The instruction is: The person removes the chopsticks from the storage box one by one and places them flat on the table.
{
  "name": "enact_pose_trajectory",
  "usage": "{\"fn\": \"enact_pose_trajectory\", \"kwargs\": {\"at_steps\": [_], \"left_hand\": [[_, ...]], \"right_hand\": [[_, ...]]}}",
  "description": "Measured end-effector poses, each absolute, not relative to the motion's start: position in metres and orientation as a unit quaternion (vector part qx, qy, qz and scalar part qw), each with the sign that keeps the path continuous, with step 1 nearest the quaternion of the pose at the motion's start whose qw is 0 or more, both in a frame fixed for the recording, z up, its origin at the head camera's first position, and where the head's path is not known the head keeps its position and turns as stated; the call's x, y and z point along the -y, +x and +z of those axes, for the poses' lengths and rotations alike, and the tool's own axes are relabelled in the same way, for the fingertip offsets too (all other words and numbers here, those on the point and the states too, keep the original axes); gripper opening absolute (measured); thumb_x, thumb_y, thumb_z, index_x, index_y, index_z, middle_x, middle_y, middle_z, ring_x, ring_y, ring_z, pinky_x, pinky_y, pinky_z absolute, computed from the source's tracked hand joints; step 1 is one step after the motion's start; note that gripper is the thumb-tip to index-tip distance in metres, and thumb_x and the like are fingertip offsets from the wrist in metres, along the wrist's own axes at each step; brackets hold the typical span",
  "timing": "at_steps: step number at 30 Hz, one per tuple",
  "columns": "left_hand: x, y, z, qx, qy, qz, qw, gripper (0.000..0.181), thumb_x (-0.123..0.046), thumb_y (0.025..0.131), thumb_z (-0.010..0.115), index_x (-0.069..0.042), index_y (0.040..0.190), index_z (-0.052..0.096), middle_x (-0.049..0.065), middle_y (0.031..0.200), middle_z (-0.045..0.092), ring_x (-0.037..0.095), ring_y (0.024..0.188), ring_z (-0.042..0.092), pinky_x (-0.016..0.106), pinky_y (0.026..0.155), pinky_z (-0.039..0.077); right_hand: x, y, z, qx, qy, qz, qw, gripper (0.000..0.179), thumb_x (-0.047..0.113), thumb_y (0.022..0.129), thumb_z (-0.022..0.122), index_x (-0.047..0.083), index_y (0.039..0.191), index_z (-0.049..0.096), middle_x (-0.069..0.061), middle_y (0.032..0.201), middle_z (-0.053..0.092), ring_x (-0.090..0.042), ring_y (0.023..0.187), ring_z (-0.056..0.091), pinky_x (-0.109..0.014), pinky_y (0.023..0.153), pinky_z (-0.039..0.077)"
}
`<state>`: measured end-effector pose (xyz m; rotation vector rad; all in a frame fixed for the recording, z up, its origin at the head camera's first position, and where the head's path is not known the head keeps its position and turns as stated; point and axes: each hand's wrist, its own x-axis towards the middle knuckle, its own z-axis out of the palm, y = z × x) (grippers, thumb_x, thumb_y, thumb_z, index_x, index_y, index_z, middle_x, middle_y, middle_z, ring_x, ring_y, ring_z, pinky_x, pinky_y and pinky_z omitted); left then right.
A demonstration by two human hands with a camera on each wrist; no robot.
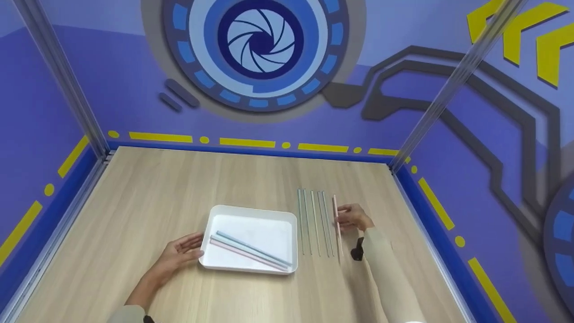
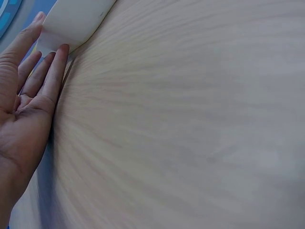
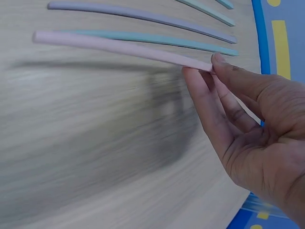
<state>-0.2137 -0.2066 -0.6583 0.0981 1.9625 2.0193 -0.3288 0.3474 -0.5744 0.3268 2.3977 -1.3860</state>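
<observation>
My right hand [image 1: 354, 216] pinches a pink chopstick [image 3: 119, 48] between thumb and fingers, just right of a row of chopsticks; its near end stands off the table, above its shadow. That row holds several pastel chopsticks, among them a lilac one [image 3: 143, 18] and a teal one [image 3: 157, 39], lying side by side. At the left end of a white tray [image 1: 251, 211], my left hand [image 1: 172, 258] has its fingers extended against the wall. Inside the tray, a few blue and pink chopsticks [image 1: 251, 251] lie slantwise together.
The light wood table [image 1: 179, 179] is bounded by blue and purple printed panels [image 1: 121, 89] at the back and sides. Metal posts [image 1: 67, 76] rise at the back corners. A dark strap piece [image 1: 357, 249] hangs by the right wrist.
</observation>
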Motion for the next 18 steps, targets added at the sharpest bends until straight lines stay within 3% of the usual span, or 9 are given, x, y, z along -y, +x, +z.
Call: {"fn": "enact_pose_trajectory", "kwargs": {"at_steps": [11,18], "left_hand": [[0.206,-0.215,-0.660,-0.681,0.028,0.714,0.161,0.073,-0.013,0.092,0.076,0.003,0.153,0.039,0.025,0.158,0.042,0.036,0.145,0.045,0.015,0.106,0.049],[0.209,-0.215,-0.660,-0.673,0.046,0.718,0.171,0.071,-0.011,0.096,0.071,0.003,0.155,0.035,0.026,0.161,0.037,0.035,0.147,0.044,0.016,0.108,0.048]], "right_hand": [[-0.339,-0.335,-0.595,-0.867,0.138,-0.455,0.150,0.050,-0.006,0.088,0.073,-0.007,0.136,0.059,-0.027,0.117,0.071,-0.030,0.091,0.075,-0.044,0.082,0.065],[-0.338,-0.343,-0.608,-0.896,0.124,-0.414,0.104,0.046,-0.005,0.085,0.075,-0.008,0.130,0.063,-0.022,0.106,0.074,-0.021,0.080,0.073,-0.034,0.073,0.065]]}}
